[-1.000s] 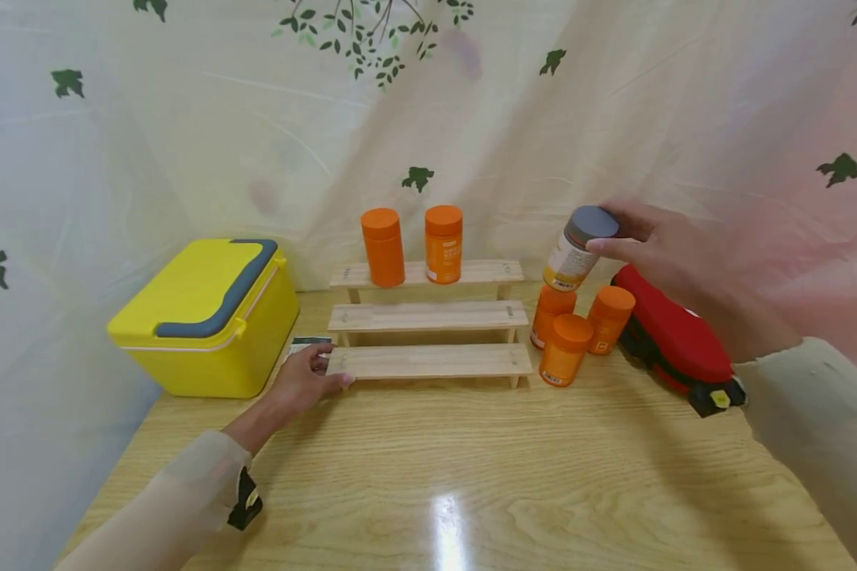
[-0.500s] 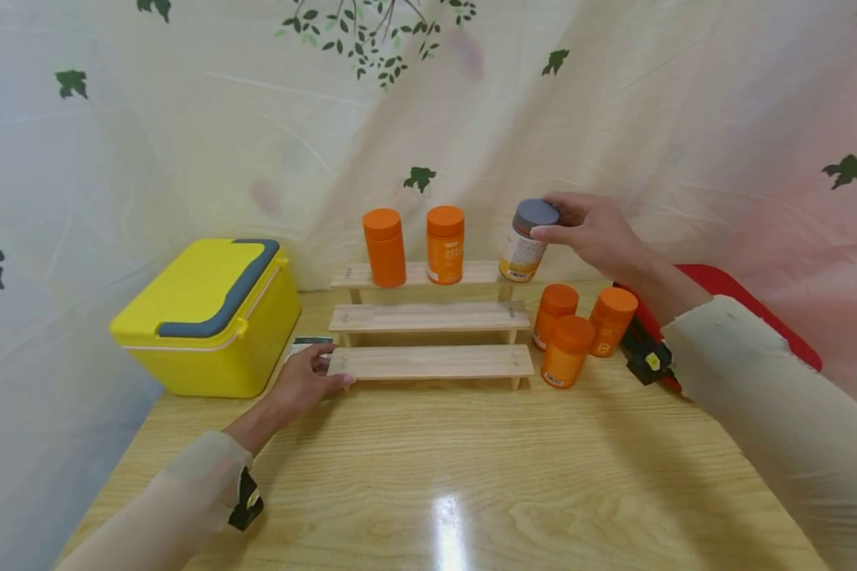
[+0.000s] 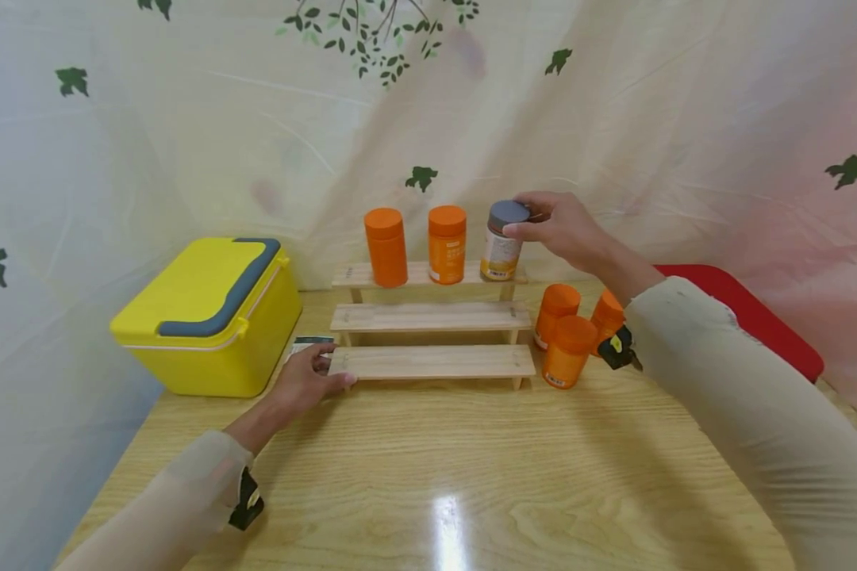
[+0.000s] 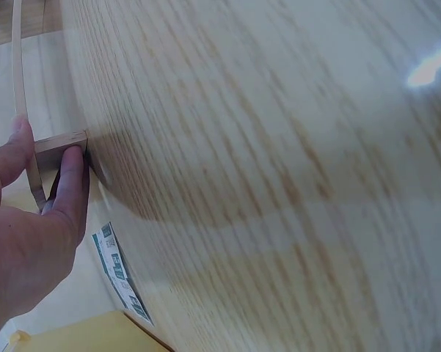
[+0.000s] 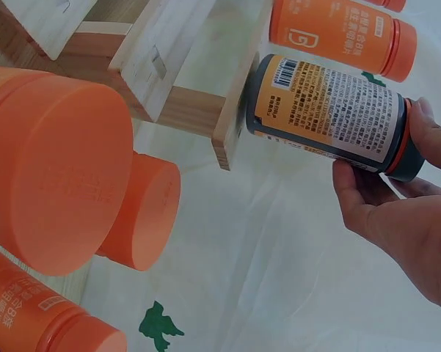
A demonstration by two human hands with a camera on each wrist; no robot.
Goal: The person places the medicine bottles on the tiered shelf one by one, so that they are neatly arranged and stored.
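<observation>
Two orange screw-capped bottles [image 3: 447, 247] stand on the top tier of a three-step wooden rack [image 3: 432, 319], and a grey-capped bottle [image 3: 501, 254] with a white-and-yellow label is at that tier's right end. The person's right grip [image 3: 564, 230] pinches this last one high up, thumb and fingers about its cap, reaching in from the right. So it lies just left of the right grip, its long axis close to upright, base down. From the right wrist, the base appears up against the top board; whether the board bears the weight, I cannot tell. The right grip is plainly the nearer: the left grip [image 3: 303, 373] is well apart, holding the left end of the lowest step between thumb and fingers. Three more orange bottles [image 3: 570, 349] stand bunched on the tabletop [image 3: 400, 476], just right of the rack. A yellow lidded box [image 3: 207, 317] sits to the left, and a red case [image 3: 764, 321] shows partly behind the right sleeve [image 3: 743, 412].
</observation>
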